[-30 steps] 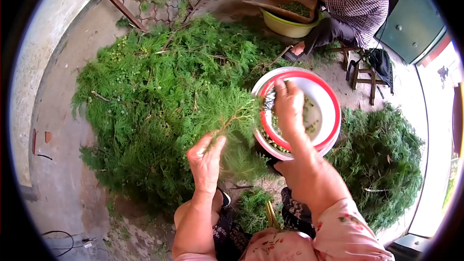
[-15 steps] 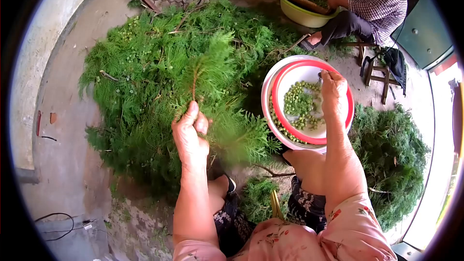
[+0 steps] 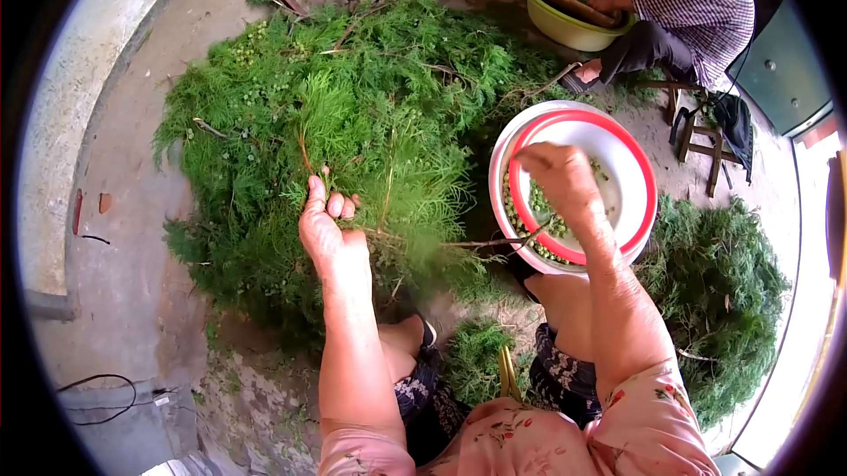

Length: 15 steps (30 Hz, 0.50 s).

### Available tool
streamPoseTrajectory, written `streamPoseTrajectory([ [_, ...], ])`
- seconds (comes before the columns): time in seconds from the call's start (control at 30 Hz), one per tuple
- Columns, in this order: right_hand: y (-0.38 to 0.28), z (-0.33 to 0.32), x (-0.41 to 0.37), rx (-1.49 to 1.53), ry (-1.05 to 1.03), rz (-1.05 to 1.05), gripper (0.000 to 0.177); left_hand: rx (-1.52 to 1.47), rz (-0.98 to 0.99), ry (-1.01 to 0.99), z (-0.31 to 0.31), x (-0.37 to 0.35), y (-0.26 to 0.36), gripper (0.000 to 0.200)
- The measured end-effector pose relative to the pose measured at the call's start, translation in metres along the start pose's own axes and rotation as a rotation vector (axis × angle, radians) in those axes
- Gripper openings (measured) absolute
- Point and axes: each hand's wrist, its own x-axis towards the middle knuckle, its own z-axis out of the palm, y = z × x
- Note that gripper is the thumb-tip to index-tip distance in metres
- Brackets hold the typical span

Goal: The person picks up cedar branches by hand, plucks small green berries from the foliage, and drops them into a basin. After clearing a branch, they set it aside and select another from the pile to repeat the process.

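Head view. Left hand (image 3: 331, 233): closed round the stem of a cypress sprig (image 3: 331, 127), raised against the large foliage pile (image 3: 397, 52), probably to keep it separate. Right hand (image 3: 565, 185): fingers curled downward, grip contents not discernible, directly over the red-rimmed white bowl (image 3: 622, 189) by the knees, apparently within easy reach; it holds small green cones (image 3: 529, 211). Smaller foliage heap (image 3: 723, 282) at right. Seated person (image 3: 697, 8) beyond.

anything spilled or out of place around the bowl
Nothing stands out. The green berries lie inside the red-rimmed bowl, under the right hand; the left hand grips a sprig at the big pile of branches.
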Motion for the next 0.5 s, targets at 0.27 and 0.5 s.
streamPoseTrajectory([
  [0.27,-0.030,0.056,-0.027,0.027,-0.177,-0.263,0.036,0.033,-0.070,-0.014,0.006,-0.003,-0.006,0.023],
  [0.5,-0.037,0.078,-0.046,-0.370,-0.318,-0.591,0.051,0.058,-0.143,-0.074,0.007,-0.007,-0.007,0.028],
])
